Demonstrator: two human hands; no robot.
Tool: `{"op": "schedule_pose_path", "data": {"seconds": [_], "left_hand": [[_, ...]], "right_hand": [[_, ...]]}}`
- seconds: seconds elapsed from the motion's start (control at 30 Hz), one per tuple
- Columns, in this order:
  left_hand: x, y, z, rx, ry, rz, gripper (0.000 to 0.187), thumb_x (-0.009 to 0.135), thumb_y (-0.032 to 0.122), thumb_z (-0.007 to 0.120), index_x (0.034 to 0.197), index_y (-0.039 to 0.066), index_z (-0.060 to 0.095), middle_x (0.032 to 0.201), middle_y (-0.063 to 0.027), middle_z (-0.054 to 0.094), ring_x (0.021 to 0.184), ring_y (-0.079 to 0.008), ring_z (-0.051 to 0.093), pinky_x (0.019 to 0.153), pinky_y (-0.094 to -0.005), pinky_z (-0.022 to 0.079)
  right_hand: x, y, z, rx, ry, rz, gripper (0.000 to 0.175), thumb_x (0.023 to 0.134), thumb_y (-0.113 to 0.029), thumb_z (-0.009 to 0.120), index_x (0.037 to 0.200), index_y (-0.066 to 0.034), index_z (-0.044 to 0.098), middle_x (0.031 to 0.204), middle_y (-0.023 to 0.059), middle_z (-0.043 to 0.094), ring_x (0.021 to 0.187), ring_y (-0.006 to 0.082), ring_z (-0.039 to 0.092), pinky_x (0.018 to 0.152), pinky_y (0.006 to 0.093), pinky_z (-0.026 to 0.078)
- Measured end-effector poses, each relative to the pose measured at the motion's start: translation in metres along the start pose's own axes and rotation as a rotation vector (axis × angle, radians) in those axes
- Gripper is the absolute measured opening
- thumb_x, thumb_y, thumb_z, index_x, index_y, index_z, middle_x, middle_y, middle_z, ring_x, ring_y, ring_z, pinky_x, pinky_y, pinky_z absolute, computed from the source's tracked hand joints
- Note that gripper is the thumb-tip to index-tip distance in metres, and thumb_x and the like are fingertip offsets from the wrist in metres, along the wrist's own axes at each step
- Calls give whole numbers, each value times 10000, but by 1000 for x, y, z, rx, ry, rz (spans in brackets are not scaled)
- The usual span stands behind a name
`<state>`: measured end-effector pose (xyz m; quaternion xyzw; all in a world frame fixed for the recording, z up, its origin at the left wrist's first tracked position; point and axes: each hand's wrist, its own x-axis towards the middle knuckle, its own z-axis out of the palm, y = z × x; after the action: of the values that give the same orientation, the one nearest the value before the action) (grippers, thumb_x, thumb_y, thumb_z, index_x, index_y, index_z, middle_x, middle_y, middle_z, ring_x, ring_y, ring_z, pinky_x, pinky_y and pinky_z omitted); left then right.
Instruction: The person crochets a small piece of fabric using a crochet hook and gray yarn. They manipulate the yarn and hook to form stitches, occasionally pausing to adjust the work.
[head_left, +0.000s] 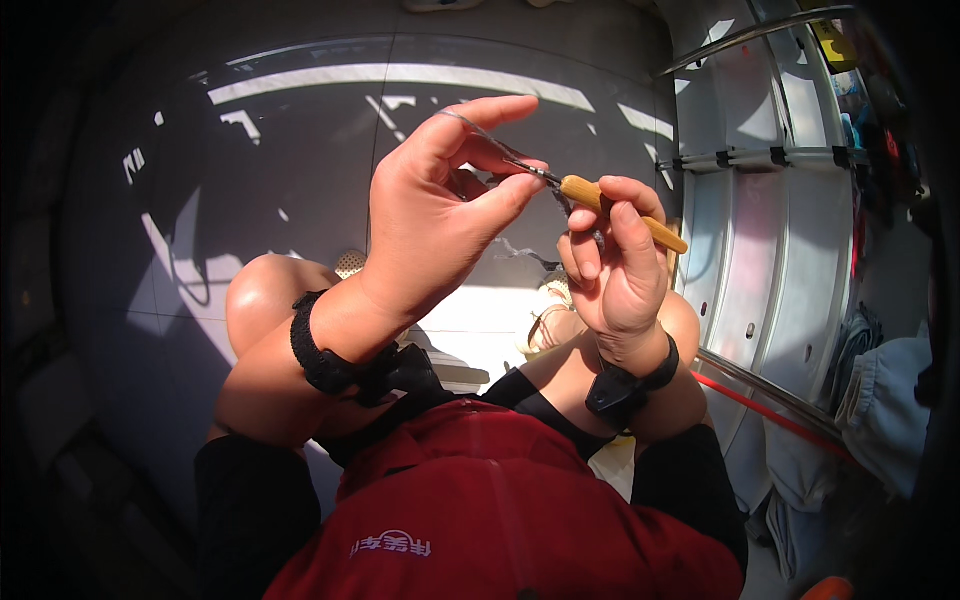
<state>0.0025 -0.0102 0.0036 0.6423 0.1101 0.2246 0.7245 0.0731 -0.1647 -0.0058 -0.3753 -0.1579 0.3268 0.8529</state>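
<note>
My right hand (619, 262) holds a crochet hook by its wooden handle (585, 193), the dark metal shaft pointing up and left. Thin grey yarn (480, 133) loops over the raised index finger of my left hand (435, 202) and runs down to the hook's tip. The left thumb and another finger pinch at the shaft end, where the yarn meets it. A darker strand or small worked piece hangs by the hook between the hands and partly behind the right fingers; its form is hard to make out.
Below my hands are my bare knees and a dark red apron (480, 510). A rack with pale panels (750, 255) and metal rails stands at the right, with light cloth (889, 405) hanging beside it. Grey tiled floor (300, 165) with sunlit patches lies ahead.
</note>
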Motion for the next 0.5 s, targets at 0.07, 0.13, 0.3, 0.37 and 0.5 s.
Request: {"op": "schedule_pose_path", "data": {"seconds": [0.07,0.13,0.3,0.37,0.5], "left_hand": [[1,-4,4,-1,52,36,492,780,-88,613,1245,-19,469,880,-91,650,816,-132,639,702,-202,509],[2,-8,9,-17,86,112,516,784,-94,605,1269,-18,444,878,-91,651,844,-154,645,731,-219,516],[8,-13,12,-276,65,166,576,793,-82,611,1320,-16,387,875,-90,651,912,-189,640,811,-272,516],[10,-11,10,-419,19,66,582,789,-59,634,1317,-14,395,878,-86,650,842,-153,635,763,-256,516],[11,-4,-1,-433,-53,-3,555,776,-53,654,1287,0,443,869,-68,643,777,-96,608,699,-205,507]], "right_hand": [[0,8,5,53,-1,3,236,944,-121,448,1140,-31,543,861,112,609,543,91,475,475,192,370],[1,16,10,159,1,47,253,956,-162,442,1175,-69,527,916,111,610,598,107,511,449,180,370],[11,17,11,551,-36,222,263,964,-231,430,1196,-150,523,988,106,616,658,122,550,428,177,384],[13,13,8,489,-60,177,286,959,-251,437,1209,-137,515,995,117,625,692,142,574,448,191,409],[10,-1,0,11,-88,-42,346,933,-244,499,1205,-31,506,1012,150,615,818,191,617,630,260,508]]}}
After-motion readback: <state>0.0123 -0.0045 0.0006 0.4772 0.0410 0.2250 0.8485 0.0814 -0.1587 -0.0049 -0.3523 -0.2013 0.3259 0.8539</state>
